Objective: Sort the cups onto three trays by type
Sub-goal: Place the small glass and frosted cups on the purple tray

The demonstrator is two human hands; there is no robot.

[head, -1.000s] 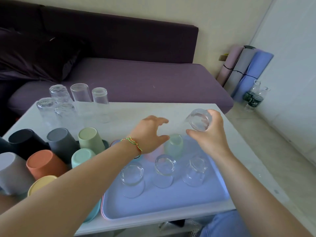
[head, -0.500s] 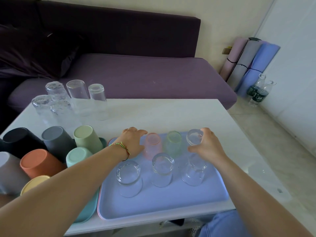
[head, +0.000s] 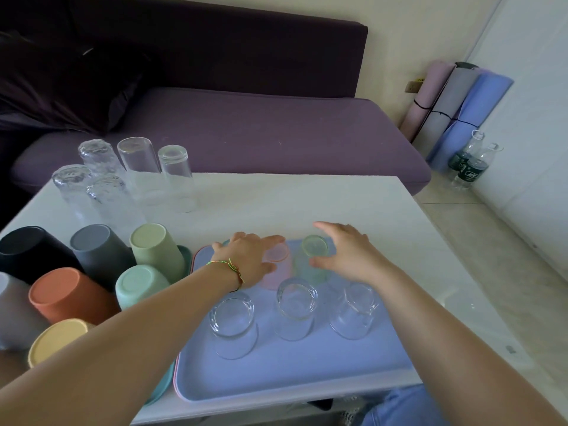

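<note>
Five upside-down glasses (head: 296, 312) stand crowded on the blue tray (head: 292, 373) on the counter (head: 276, 204). Just above the back row, the left hand (head: 249, 259) and right hand (head: 347, 253) hover open; a stray brush could topple one.

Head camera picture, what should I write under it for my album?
Left hand and right hand reach over a pink glass and green glass upturned on the blue tray.

You face a dark purple sofa (head: 246, 133) against a cream wall (head: 399, 26); to your right, rolled mats (head: 455, 112) and two bottles (head: 470, 167) stand on the pale tiled floor (head: 507, 241).
</note>
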